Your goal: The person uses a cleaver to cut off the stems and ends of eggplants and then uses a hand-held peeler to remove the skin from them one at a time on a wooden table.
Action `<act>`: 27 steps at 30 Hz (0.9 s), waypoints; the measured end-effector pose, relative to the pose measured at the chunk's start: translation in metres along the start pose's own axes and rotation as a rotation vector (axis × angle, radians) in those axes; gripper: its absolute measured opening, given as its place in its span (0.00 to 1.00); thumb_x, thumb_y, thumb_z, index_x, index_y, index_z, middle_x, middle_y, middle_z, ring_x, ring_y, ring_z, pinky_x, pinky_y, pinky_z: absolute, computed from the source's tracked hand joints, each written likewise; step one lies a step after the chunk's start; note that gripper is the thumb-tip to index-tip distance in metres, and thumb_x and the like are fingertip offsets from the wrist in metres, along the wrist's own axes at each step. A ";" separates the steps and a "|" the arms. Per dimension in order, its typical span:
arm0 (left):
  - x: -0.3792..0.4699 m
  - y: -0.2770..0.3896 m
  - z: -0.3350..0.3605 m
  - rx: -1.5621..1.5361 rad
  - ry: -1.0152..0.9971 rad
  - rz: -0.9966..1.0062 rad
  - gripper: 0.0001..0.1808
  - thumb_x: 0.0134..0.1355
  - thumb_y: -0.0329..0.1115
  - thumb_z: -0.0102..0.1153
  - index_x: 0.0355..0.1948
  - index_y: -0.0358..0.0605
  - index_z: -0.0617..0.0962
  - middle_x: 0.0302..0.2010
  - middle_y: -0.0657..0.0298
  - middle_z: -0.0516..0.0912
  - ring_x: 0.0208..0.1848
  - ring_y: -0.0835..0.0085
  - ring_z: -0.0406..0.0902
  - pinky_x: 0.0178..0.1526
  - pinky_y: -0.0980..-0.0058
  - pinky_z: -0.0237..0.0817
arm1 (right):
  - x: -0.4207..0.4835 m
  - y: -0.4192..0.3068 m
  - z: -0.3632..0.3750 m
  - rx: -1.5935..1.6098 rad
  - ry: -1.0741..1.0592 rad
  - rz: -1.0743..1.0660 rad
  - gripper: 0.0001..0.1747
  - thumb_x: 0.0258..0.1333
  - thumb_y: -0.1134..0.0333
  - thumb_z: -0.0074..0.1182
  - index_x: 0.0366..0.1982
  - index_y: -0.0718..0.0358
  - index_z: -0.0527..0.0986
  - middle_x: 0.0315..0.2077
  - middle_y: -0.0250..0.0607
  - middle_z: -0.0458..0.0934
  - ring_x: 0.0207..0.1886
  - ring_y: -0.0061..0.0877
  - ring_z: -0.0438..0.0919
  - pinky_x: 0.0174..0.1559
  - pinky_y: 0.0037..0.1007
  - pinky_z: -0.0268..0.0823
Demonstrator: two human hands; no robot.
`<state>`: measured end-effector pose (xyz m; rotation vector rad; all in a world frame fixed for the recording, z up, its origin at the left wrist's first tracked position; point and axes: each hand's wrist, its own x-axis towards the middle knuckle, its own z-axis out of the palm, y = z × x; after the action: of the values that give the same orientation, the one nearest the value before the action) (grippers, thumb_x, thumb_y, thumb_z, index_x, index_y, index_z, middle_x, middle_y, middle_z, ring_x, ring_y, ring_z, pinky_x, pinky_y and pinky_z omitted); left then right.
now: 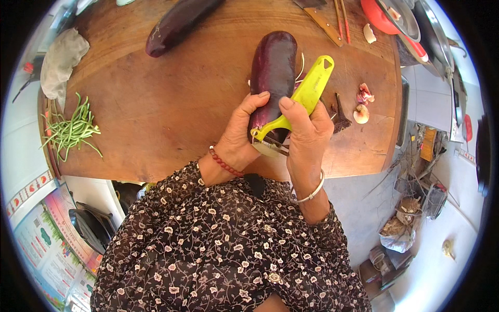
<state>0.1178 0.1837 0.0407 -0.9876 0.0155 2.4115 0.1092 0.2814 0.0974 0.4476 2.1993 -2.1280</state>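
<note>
My left hand (241, 128) grips the near part of a dark purple eggplant (275, 64), thumb along its top. My right hand (308, 128) is closed around a yellow-green vegetable peeler (314, 85). The peeler's metal blade (276, 143) lies across the near end of the eggplant, where pale flesh (269, 150) shows. Some strips of peel and a pale loop lie partly hidden behind the eggplant and peeler. Just right of my right hand, a cut eggplant stem (341, 115) rests on the wooden table (167, 113).
Another eggplant (177, 27) lies at the far side. Green long beans (74, 128) and a crumpled plastic bag (64, 62) are on the left. On the right are garlic pieces (361, 114), a wooden-handled knife (321, 25), chopsticks (343, 21) and a red bowl (380, 17).
</note>
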 end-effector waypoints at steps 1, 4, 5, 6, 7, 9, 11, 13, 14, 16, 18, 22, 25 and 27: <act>0.003 0.002 -0.003 -0.023 0.031 -0.014 0.23 0.59 0.46 0.55 0.49 0.40 0.73 0.45 0.58 0.78 0.46 0.70 0.76 0.50 0.72 0.68 | 0.005 0.004 -0.002 -0.167 -0.017 -0.111 0.08 0.52 0.70 0.58 0.33 0.66 0.74 0.28 0.26 0.74 0.30 0.11 0.69 0.34 0.17 0.63; -0.002 0.006 -0.003 -0.037 -0.008 -0.002 0.17 0.61 0.37 0.52 0.49 0.42 0.71 0.43 0.60 0.79 0.44 0.69 0.78 0.47 0.70 0.71 | 0.025 0.020 0.003 0.001 0.012 -0.008 0.07 0.52 0.70 0.58 0.30 0.65 0.74 0.26 0.25 0.72 0.28 0.10 0.68 0.31 0.17 0.62; 0.000 0.007 -0.005 -0.038 -0.023 0.022 0.16 0.62 0.35 0.52 0.50 0.43 0.71 0.43 0.60 0.78 0.44 0.69 0.78 0.46 0.67 0.73 | 0.032 0.025 0.006 0.168 0.032 0.100 0.07 0.52 0.69 0.58 0.29 0.65 0.74 0.26 0.25 0.72 0.27 0.10 0.67 0.30 0.17 0.61; 0.002 0.008 -0.007 -0.043 -0.039 0.052 0.16 0.63 0.33 0.51 0.51 0.44 0.70 0.43 0.61 0.78 0.43 0.68 0.78 0.44 0.65 0.74 | 0.038 0.031 0.009 0.106 0.040 0.054 0.08 0.52 0.68 0.58 0.27 0.65 0.74 0.24 0.24 0.71 0.26 0.10 0.67 0.29 0.16 0.59; 0.002 0.010 -0.008 -0.033 -0.058 0.056 0.16 0.63 0.33 0.51 0.51 0.45 0.70 0.43 0.60 0.78 0.44 0.69 0.78 0.44 0.63 0.75 | 0.046 0.033 0.012 0.072 0.048 0.042 0.08 0.52 0.68 0.58 0.27 0.65 0.74 0.24 0.24 0.71 0.26 0.10 0.66 0.28 0.16 0.59; -0.003 0.010 -0.007 -0.012 -0.098 0.061 0.16 0.63 0.34 0.51 0.52 0.45 0.70 0.44 0.60 0.78 0.44 0.69 0.78 0.42 0.58 0.76 | 0.067 0.035 0.013 0.004 0.068 0.016 0.09 0.52 0.67 0.58 0.26 0.65 0.73 0.22 0.24 0.70 0.25 0.10 0.66 0.28 0.16 0.58; -0.004 0.011 -0.001 -0.076 -0.005 -0.014 0.16 0.64 0.38 0.51 0.52 0.47 0.70 0.43 0.59 0.80 0.40 0.68 0.80 0.37 0.53 0.77 | 0.088 0.044 0.014 0.162 0.017 -0.007 0.09 0.52 0.66 0.58 0.24 0.65 0.73 0.21 0.23 0.69 0.24 0.11 0.65 0.27 0.17 0.57; -0.003 0.014 -0.005 -0.119 -0.022 -0.019 0.17 0.64 0.39 0.51 0.52 0.47 0.70 0.42 0.59 0.80 0.37 0.67 0.81 0.33 0.54 0.77 | 0.098 0.038 0.019 0.281 -0.021 0.013 0.09 0.51 0.67 0.58 0.24 0.65 0.74 0.22 0.24 0.70 0.24 0.11 0.65 0.27 0.17 0.57; -0.003 0.016 -0.004 -0.065 -0.025 0.019 0.18 0.64 0.41 0.51 0.52 0.47 0.70 0.40 0.59 0.81 0.35 0.66 0.82 0.31 0.56 0.78 | 0.102 0.036 0.021 0.299 -0.031 0.018 0.08 0.50 0.68 0.59 0.25 0.65 0.74 0.22 0.24 0.70 0.24 0.11 0.66 0.27 0.17 0.58; -0.008 0.019 0.002 -0.033 -0.029 0.020 0.19 0.64 0.42 0.51 0.52 0.45 0.70 0.40 0.57 0.81 0.35 0.66 0.82 0.32 0.56 0.78 | 0.117 0.044 0.024 0.262 -0.035 -0.037 0.07 0.50 0.69 0.60 0.26 0.66 0.75 0.22 0.25 0.71 0.25 0.12 0.67 0.27 0.18 0.59; -0.013 0.023 0.004 -0.017 -0.045 0.029 0.19 0.64 0.42 0.51 0.52 0.44 0.70 0.41 0.56 0.81 0.36 0.65 0.81 0.32 0.56 0.78 | 0.134 0.049 0.028 0.153 -0.024 -0.102 0.08 0.48 0.69 0.62 0.28 0.66 0.77 0.22 0.26 0.72 0.25 0.13 0.68 0.28 0.17 0.60; -0.015 0.023 0.002 -0.068 -0.096 -0.021 0.21 0.65 0.44 0.49 0.53 0.42 0.69 0.42 0.53 0.80 0.36 0.61 0.81 0.33 0.56 0.77 | 0.188 0.088 0.024 -0.120 0.003 -0.471 0.13 0.49 0.63 0.61 0.29 0.67 0.76 0.22 0.29 0.72 0.27 0.17 0.70 0.29 0.21 0.62; -0.014 0.030 -0.001 -0.119 -0.125 -0.025 0.23 0.65 0.45 0.47 0.54 0.40 0.69 0.42 0.51 0.80 0.36 0.58 0.81 0.34 0.55 0.76 | 0.193 0.065 0.037 -0.157 -0.047 -0.094 0.15 0.47 0.60 0.62 0.26 0.66 0.74 0.22 0.31 0.72 0.27 0.17 0.71 0.29 0.21 0.63; -0.016 0.031 -0.003 -0.168 -0.143 -0.035 0.24 0.65 0.46 0.47 0.54 0.39 0.69 0.43 0.49 0.80 0.37 0.56 0.80 0.34 0.54 0.76 | 0.192 0.057 0.043 0.021 -0.110 -0.013 0.14 0.48 0.63 0.62 0.24 0.65 0.71 0.21 0.32 0.71 0.24 0.18 0.73 0.25 0.23 0.64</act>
<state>0.1146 0.1492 0.0428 -0.8773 -0.2562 2.4767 -0.0677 0.2729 -0.0045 0.3099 2.1286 -2.1286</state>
